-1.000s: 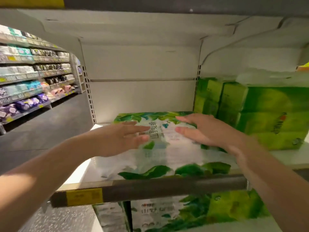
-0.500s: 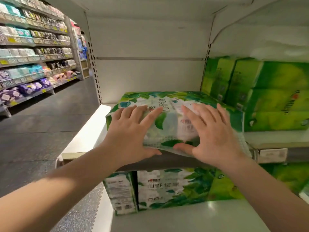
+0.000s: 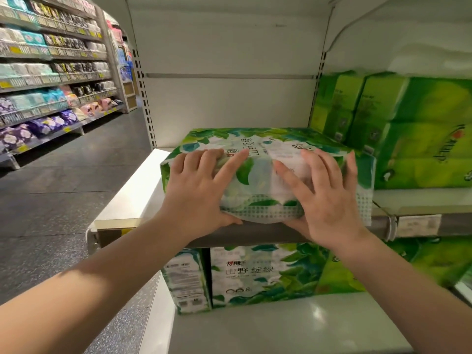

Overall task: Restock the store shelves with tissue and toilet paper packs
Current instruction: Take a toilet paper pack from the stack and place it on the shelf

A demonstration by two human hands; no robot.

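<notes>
A shop aisle with a dark grey speckled floor (image 3: 63, 190) runs off to the left. Long shelving (image 3: 51, 80) along it holds rows of small coloured packets. Nearer, a white back panel (image 3: 224, 47) rises between slotted metal uprights (image 3: 145, 98).

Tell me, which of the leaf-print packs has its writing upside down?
The leaf-print pack on the upper shelf, under both hands. The leaf-print pack below shows its writing upright.
</notes>
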